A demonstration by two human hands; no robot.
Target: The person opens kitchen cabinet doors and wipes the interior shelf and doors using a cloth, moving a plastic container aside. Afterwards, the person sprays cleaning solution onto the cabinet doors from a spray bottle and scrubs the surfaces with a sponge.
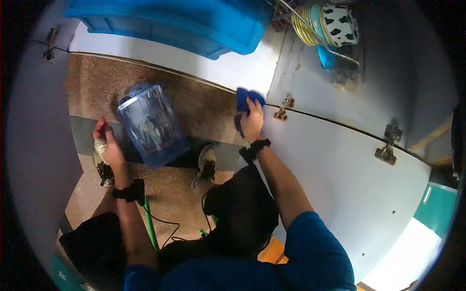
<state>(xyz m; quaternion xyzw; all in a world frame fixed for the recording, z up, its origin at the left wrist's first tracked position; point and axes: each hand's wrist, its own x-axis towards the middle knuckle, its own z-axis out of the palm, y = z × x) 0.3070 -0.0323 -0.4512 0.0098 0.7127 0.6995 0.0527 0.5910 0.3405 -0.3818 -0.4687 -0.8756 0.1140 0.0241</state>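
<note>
My right hand [252, 123] is closed on a dark blue cloth [244, 100], pressed against the cabinet's edge beside a hinge. Part of the cloth hangs below my fingers. At the left, my left hand [110, 148] is raised with its fingers loosely bent and apart, with nothing held in it. A pale wrap [100, 146] shows on that hand. Just right of it, a clear bluish plastic box [153, 126] sits low by the floor, tilted in view, with pale items blurred inside. My left hand does not appear to touch the box.
A large blue bin [165, 22] stands on the white cabinet shelf [111, 41]. An open white cabinet door [330, 169] spreads to the right on metal hinges [386, 154]. Stacked plates [305, 26] and a cow-patterned bowl [341, 26] sit in a wire rack. A cable [167, 223] hangs near my legs.
</note>
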